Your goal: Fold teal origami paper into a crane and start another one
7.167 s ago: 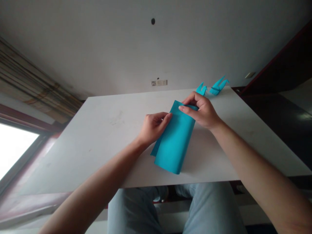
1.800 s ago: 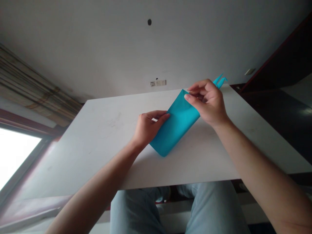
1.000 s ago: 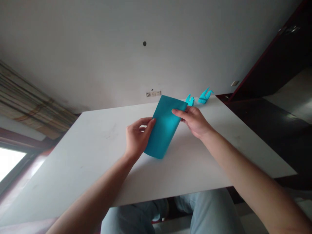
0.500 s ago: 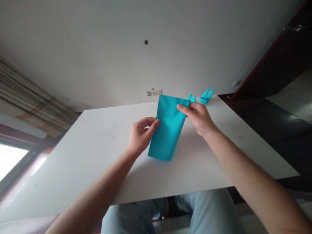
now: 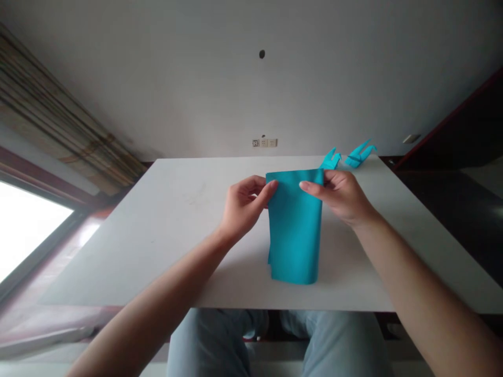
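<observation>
A turquoise sheet of paper [image 5: 295,230], doubled over with its rounded fold on the right, is held up over the white table. My left hand [image 5: 247,201] pinches its upper left edge, thumb in front and fingers behind. At the upper right corner my right hand [image 5: 341,193] grips it the same way, with the thumb lying across the front. Along the lower left side the two layers do not line up, and a strip of the back layer shows. The fingertips behind the paper are hidden.
Two turquoise origami cranes, a nearer-left crane [image 5: 331,158] and a right crane [image 5: 360,154], stand at the back right of the white table [image 5: 165,225]. Behind it is a wall with sockets [image 5: 264,143]. A curtain [image 5: 74,110] hangs at the left.
The paper has turned from a tilt to nearly upright and come lower. My left hand has slid up towards its top left corner. The view has shifted, so the cranes appear farther right.
</observation>
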Tool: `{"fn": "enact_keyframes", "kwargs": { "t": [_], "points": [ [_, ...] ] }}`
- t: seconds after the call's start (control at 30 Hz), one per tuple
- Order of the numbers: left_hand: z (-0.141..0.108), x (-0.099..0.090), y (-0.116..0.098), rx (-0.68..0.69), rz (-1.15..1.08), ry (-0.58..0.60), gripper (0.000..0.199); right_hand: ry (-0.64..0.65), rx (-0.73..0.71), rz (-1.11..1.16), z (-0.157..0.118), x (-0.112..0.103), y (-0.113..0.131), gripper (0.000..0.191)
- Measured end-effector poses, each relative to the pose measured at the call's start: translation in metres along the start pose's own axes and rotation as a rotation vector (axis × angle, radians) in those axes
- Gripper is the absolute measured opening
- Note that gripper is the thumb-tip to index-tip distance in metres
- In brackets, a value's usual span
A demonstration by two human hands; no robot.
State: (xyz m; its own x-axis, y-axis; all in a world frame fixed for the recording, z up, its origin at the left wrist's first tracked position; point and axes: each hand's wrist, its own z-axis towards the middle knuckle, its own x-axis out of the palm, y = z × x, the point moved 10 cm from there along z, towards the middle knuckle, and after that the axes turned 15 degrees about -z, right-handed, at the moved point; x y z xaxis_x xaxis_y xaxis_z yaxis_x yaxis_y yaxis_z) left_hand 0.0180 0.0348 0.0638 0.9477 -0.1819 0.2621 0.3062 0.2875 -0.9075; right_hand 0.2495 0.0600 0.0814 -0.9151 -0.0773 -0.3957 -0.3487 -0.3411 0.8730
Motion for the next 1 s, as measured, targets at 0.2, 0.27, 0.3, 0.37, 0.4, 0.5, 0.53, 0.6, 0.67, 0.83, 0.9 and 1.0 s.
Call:
{"fn": "enact_keyframes", "kwargs": {
  "t": [0.2,0.27,0.3,0.37,0.4,0.5,0.53,0.6,0.67,0.83,0.9,1.0],
  "points": [
    [-0.0016,-0.0024,0.0014,-0.007,0.069,-0.010,0.058,-0.004,-0.026,-0.039,0.0006,-0.0017,0.0019,0.057],
    [-0.0015,-0.0032,0.0027,-0.020,0.082,-0.015,0.058,-0.010,-0.034,-0.038,0.0007,-0.0021,0.0037,0.057],
    [-0.0014,-0.0035,0.0034,-0.027,0.086,-0.016,0.057,-0.011,-0.033,-0.037,0.0007,-0.0021,0.0042,0.056],
    [-0.0013,-0.0036,0.0043,-0.038,0.090,-0.015,0.054,-0.007,-0.024,-0.033,0.0006,-0.0018,0.0046,0.054],
    [-0.0012,-0.0037,0.0046,-0.040,0.092,-0.014,0.053,-0.003,-0.017,-0.032,0.0005,-0.0015,0.0042,0.052],
    [-0.0015,-0.0042,0.0049,-0.044,0.101,-0.014,0.050,0.002,-0.004,-0.024,0.0000,-0.0015,0.0032,0.053],
    [-0.0018,-0.0045,0.0052,-0.046,0.103,-0.014,0.049,0.005,0.000,-0.017,-0.0004,-0.0014,0.0026,0.053],
    [-0.0024,-0.0050,0.0059,-0.050,0.106,-0.014,0.046,0.012,0.005,-0.004,-0.0011,-0.0009,0.0019,0.050],
    [-0.0029,-0.0055,0.0062,-0.050,0.106,-0.013,0.046,0.022,0.009,-0.002,-0.0018,-0.0002,0.0014,0.048],
    [-0.0026,-0.0035,0.0046,-0.027,0.048,0.010,0.045,0.029,0.015,-0.030,-0.0025,-0.0003,0.0007,0.047],
    [-0.0023,-0.0023,0.0035,-0.017,0.034,0.017,0.047,0.036,0.022,-0.036,-0.0025,-0.0001,-0.0002,0.045],
    [-0.0027,-0.0022,0.0030,-0.015,0.051,0.010,0.049,0.034,0.021,-0.037,-0.0025,-0.0006,0.0001,0.045]
  ]
}}
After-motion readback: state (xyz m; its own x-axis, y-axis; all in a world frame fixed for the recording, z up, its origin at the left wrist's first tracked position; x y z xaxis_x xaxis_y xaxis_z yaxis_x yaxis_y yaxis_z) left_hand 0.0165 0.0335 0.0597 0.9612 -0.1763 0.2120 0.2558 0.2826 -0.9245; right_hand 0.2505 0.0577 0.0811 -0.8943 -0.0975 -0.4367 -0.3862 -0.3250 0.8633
